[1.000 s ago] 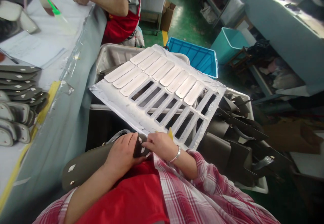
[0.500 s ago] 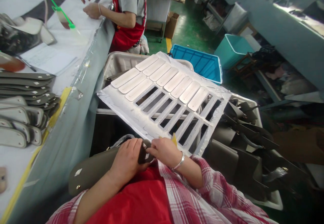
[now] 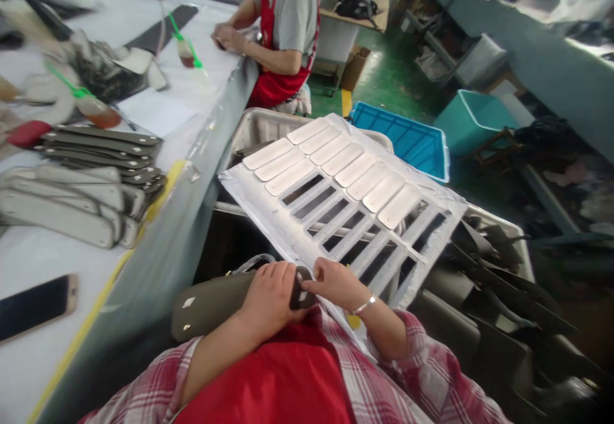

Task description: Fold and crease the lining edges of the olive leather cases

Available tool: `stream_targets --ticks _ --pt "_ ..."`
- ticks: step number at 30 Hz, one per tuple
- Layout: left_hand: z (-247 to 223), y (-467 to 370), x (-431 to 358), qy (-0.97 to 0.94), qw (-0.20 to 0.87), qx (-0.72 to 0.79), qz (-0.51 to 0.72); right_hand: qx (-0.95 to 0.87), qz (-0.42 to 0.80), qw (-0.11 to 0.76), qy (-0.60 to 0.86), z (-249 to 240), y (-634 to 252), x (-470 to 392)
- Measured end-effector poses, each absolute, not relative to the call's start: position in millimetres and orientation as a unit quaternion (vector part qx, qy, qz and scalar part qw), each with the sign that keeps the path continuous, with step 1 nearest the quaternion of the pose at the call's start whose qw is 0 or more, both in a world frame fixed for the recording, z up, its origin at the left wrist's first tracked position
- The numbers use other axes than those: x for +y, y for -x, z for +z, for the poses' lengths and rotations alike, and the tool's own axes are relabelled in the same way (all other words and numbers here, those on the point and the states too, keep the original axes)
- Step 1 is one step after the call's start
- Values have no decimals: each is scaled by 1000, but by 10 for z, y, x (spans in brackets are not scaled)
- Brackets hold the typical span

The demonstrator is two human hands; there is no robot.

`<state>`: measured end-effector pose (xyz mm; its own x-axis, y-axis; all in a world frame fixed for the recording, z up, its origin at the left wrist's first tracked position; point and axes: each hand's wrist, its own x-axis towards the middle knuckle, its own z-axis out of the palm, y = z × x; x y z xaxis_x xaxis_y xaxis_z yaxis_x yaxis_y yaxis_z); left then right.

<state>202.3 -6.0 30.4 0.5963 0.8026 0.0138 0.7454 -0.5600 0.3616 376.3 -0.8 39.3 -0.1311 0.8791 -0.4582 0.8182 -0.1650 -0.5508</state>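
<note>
A phone, dark screen up, lies at 8 o'clock. At 10 are a paper sheet and a green-tipped bottle. A person in a red apron is at 12. On the green floor, a carton stands at 1, a blue crate and teal bin at 2.

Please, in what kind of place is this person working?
It looks like a small factory or workshop for leather-like goods, I think: there are piles of dark strips on the long table, a slotted board with pale pieces, and a co-worker in a red apron.
</note>
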Motion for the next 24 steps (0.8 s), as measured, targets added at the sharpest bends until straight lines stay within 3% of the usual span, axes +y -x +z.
stream_targets --ticks 5,9,11,15,24 --pt "475 -1586 -76 -868 160 444 150 -608 468 122 629 230 -3712 -4" --pt "653 -703 -215 -722 121 643 226 -594 515 100 610 236 -3672 23" --pt "659 -312 -317 -621 210 723 219 -588 519 94 614 278 -3651 28" --pt "543 2 -447 -520 427 709 210 -566 535 96 620 368 -3589 42" --pt "494 -14 -378 -513 448 700 214 -544 551 86 627 400 -3504 39"
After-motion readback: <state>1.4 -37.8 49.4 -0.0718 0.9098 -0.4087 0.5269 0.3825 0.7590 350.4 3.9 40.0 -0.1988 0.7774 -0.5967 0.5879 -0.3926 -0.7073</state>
